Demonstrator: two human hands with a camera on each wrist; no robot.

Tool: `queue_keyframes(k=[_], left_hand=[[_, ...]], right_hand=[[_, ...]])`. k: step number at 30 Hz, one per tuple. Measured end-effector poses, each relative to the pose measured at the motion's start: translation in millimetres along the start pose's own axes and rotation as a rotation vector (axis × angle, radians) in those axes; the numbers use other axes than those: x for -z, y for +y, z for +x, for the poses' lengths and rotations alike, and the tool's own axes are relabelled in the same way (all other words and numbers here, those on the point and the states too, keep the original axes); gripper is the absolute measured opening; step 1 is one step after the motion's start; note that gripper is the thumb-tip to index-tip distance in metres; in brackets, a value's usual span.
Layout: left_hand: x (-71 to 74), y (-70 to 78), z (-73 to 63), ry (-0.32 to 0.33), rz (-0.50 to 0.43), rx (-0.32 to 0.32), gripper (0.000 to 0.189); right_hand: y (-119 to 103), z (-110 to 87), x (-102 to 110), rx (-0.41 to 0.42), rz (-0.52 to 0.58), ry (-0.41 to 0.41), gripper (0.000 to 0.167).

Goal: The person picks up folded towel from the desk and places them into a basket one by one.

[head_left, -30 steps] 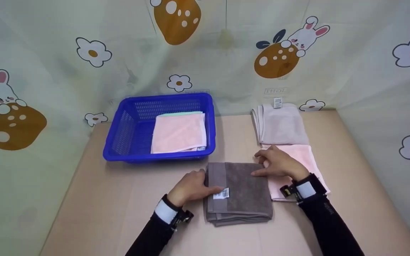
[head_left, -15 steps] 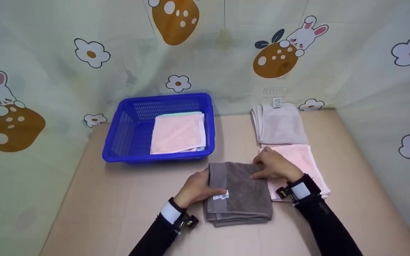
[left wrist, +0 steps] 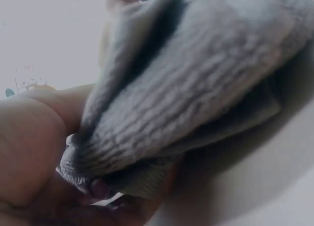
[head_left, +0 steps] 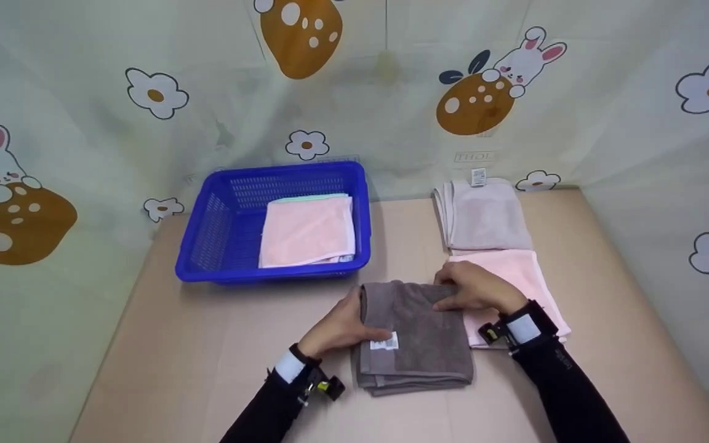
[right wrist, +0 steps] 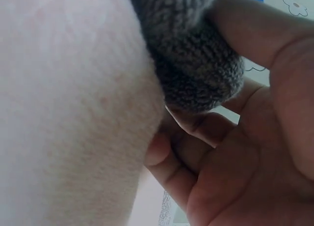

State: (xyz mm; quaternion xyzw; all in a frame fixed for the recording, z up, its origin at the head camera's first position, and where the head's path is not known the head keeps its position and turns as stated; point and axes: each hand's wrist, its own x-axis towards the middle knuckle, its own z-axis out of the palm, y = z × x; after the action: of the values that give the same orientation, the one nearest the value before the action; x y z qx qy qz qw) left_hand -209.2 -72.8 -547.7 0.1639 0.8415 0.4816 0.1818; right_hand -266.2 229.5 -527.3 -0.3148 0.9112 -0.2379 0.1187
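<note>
A dark grey folded towel (head_left: 428,344) lies at the middle of the table, its white label (head_left: 384,341) near the left edge. My left hand (head_left: 342,323) grips its left side, thumb on top by the label and fingers curled under the edge. At the far right corner my right hand (head_left: 474,289) pinches the same towel, thumb above it. The left wrist view shows the layered folds of the grey towel (left wrist: 196,83) between thumb and fingers. In the right wrist view the towel's rounded folded edge (right wrist: 201,69) sits within the right hand, beside a pale pink towel (right wrist: 78,113).
A blue plastic basket (head_left: 207,274) stands at the back left with folded pink towels (head_left: 308,231) in its right half. To the right lie a light grey folded towel (head_left: 487,215) and a pink towel (head_left: 517,271), partly under my right arm. A patterned curtain (head_left: 385,104) encloses the table.
My left hand has shifted slightly right and up and curled further around the towel's edge. Right fingers have tucked round the far corner. The towel's far edge now bunches into small wrinkles.
</note>
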Motion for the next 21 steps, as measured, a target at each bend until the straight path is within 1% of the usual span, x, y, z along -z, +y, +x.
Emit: queue_keyframes(k=[2, 7, 11, 14, 18, 21], left_hand=[[0.5, 0.0, -1.5, -0.028, 0.004, 0.025, 0.11], [3.0, 2.0, -4.9, -0.092, 0.07, 0.074, 0.116], [5.4, 3.5, -6.0, -0.104, 0.068, 0.053, 0.113], [8.1, 4.6, -6.5, -0.109, 0.057, 0.019, 0.111], [10.8, 7.2, -6.4, -0.114, 0.022, -0.039, 0.105], [10.5, 8.5, -6.1, -0.118, -0.018, -0.059, 0.105]], right_hand=[[-0.3, -0.8, 1.4, 0.017, 0.004, -0.002, 0.026], [-0.5, -2.3, 4.4, 0.044, 0.048, -0.013, 0.024], [0.3, -4.3, 7.2, 0.063, 0.081, -0.021, 0.023], [0.6, -6.3, 10.7, 0.068, 0.108, -0.018, 0.023], [0.9, -9.1, 16.8, 0.07, 0.138, -0.008, 0.023], [0.9, -11.4, 21.3, 0.081, 0.152, 0.006, 0.022]])
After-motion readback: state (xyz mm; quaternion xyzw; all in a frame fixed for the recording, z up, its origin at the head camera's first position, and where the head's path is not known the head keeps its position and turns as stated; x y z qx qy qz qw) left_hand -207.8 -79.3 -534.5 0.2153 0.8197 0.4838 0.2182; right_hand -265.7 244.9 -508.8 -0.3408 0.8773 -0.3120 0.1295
